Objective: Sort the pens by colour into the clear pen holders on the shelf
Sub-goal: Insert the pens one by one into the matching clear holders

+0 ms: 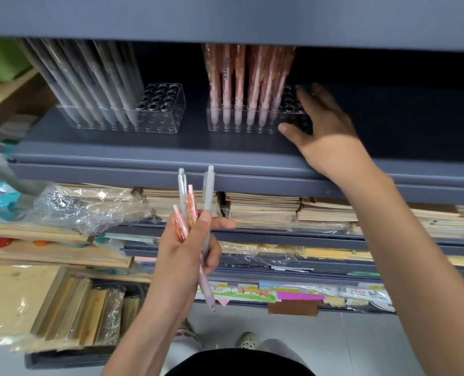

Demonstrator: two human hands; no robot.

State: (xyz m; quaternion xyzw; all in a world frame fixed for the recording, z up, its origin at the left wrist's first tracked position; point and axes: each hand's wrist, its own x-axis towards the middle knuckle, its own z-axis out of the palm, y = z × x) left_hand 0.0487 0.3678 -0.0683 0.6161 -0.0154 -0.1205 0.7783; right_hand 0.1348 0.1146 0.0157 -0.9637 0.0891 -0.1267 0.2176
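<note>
Fingers [204, 223] of the left hand [190, 248] are gripping a bunch of grey and pink pens [183, 196] below the shelf's [144, 150] front edge. Fingers [311, 100] of the right hand [325, 126] are reaching, spread and empty, over the right end of the pink-pen holder [239, 126]. The grey-pen holder [157, 115] is standing to its left.

No legible text found. Dark lettering on one pink pen [226, 69] standing in the pen holder [241, 127], too blurred to read. Well below that holder, yellow price tags [252, 288] and a red-printed label [359, 292] on a shelf edge [334, 276], print too small to make out
</note>
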